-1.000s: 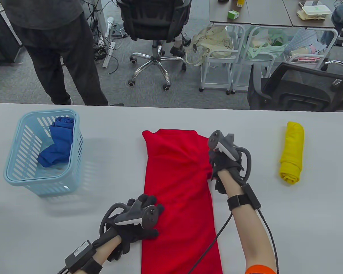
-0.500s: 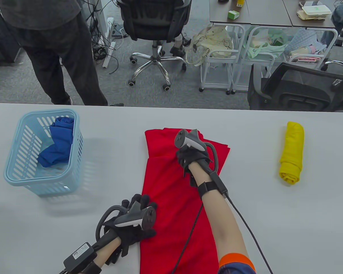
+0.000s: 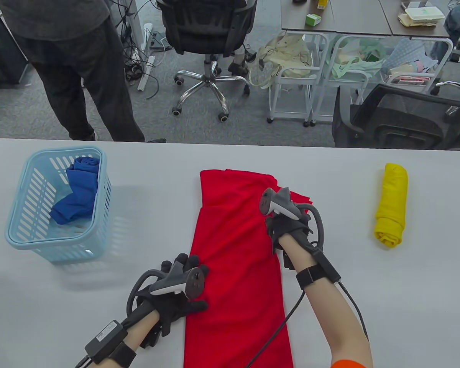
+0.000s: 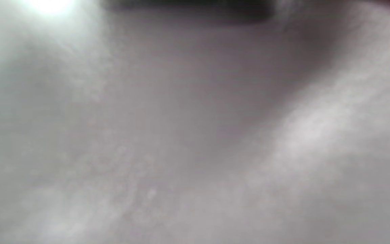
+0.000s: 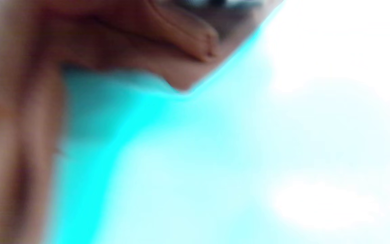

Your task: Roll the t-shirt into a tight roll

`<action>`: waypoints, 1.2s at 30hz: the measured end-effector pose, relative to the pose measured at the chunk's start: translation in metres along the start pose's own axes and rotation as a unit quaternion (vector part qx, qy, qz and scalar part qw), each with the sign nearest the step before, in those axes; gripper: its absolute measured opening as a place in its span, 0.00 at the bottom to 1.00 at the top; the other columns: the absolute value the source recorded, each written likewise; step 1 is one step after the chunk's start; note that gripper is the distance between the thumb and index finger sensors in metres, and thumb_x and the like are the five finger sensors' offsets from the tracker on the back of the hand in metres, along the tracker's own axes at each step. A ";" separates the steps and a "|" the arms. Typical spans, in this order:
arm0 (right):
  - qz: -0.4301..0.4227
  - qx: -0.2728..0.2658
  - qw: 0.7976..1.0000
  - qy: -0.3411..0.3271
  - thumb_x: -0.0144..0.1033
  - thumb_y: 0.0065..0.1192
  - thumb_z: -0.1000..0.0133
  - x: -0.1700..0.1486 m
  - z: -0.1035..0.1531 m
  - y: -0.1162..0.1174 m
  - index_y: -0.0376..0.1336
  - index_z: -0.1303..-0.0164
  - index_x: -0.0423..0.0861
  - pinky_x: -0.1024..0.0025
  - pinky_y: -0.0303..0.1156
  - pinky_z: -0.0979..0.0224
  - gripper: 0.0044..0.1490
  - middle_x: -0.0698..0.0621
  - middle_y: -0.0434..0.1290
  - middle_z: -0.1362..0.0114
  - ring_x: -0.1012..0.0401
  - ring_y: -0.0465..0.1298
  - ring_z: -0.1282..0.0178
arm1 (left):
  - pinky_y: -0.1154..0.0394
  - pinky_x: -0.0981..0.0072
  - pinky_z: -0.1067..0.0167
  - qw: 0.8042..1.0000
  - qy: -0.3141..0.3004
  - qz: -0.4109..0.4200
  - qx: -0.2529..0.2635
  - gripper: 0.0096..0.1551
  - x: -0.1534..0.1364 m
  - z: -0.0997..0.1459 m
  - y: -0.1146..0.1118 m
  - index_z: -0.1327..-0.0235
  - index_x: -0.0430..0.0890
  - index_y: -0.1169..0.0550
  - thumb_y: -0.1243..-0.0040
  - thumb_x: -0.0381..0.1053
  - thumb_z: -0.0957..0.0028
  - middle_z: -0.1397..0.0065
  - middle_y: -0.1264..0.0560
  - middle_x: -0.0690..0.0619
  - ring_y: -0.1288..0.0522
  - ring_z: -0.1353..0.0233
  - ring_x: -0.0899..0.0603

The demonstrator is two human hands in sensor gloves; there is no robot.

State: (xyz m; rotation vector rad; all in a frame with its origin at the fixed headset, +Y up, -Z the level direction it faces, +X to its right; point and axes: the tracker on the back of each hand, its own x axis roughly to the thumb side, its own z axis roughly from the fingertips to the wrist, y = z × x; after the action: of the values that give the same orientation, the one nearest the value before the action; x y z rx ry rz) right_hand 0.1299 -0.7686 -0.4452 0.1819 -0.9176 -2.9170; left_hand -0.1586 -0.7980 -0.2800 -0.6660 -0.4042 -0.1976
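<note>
A red t-shirt [image 3: 234, 249] lies on the white table [image 3: 387, 306], folded into a long strip that runs from the far middle to the near edge. My left hand [image 3: 191, 276] rests flat with spread fingers on the strip's left edge, near its middle. My right hand [image 3: 281, 230] sits at the strip's right edge near the top, beside a sleeve [image 3: 302, 198] that sticks out to the right. Its fingers are hidden under the tracker, so its grip cannot be told. Both wrist views are blurred and show nothing usable.
A light blue basket [image 3: 19, 237] with a blue cloth [image 3: 78, 188] in it stands at the left. A rolled yellow shirt [image 3: 391, 203] lies at the right. A person [image 3: 73, 57] stands beyond the table's far left edge, with office chairs behind.
My right hand swept left across the top of the shirt, then came back to the right edge. The sleeve now sticks out on the right. My left hand slid slightly left.
</note>
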 end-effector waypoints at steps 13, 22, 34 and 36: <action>-0.046 -0.031 0.974 -0.219 0.46 0.35 0.33 0.086 0.030 -0.028 0.26 0.14 0.47 0.35 0.39 0.20 0.44 0.41 0.27 0.13 0.38 0.29 0.13 | 0.67 0.34 0.23 1.000 -0.005 -0.004 -0.001 0.52 0.001 0.001 -0.001 0.29 0.59 0.76 0.79 0.78 0.58 0.20 0.80 0.49 0.75 0.18 0.36; -0.065 0.051 0.966 -0.247 0.45 0.36 0.32 0.150 0.007 -0.015 0.23 0.16 0.48 0.35 0.34 0.21 0.45 0.44 0.27 0.13 0.43 0.27 0.13 | 0.65 0.34 0.22 1.000 -0.009 -0.017 0.000 0.52 0.005 0.005 -0.003 0.29 0.59 0.76 0.79 0.78 0.58 0.19 0.80 0.48 0.74 0.18 0.35; -0.039 -0.031 0.983 -0.175 0.50 0.36 0.33 0.107 0.018 -0.021 0.29 0.13 0.47 0.37 0.34 0.21 0.45 0.40 0.26 0.13 0.39 0.26 0.14 | 0.66 0.35 0.23 1.000 -0.006 -0.015 -0.002 0.53 0.004 0.004 -0.003 0.29 0.59 0.77 0.79 0.78 0.59 0.20 0.80 0.48 0.75 0.18 0.35; -0.019 -0.050 0.987 -0.150 0.51 0.37 0.33 0.081 0.023 -0.020 0.30 0.13 0.47 0.37 0.35 0.20 0.45 0.40 0.28 0.12 0.38 0.29 0.13 | 0.66 0.35 0.22 1.000 -0.005 -0.018 -0.001 0.53 0.004 0.004 -0.003 0.29 0.59 0.77 0.79 0.78 0.59 0.19 0.80 0.48 0.75 0.18 0.35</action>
State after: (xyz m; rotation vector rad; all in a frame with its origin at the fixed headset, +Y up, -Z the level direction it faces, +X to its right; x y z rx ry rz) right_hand 0.0453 -0.7479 -0.4452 -0.2570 -0.8054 -3.0702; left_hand -0.1567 -0.7978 -0.2737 -0.6612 -0.4265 -0.2294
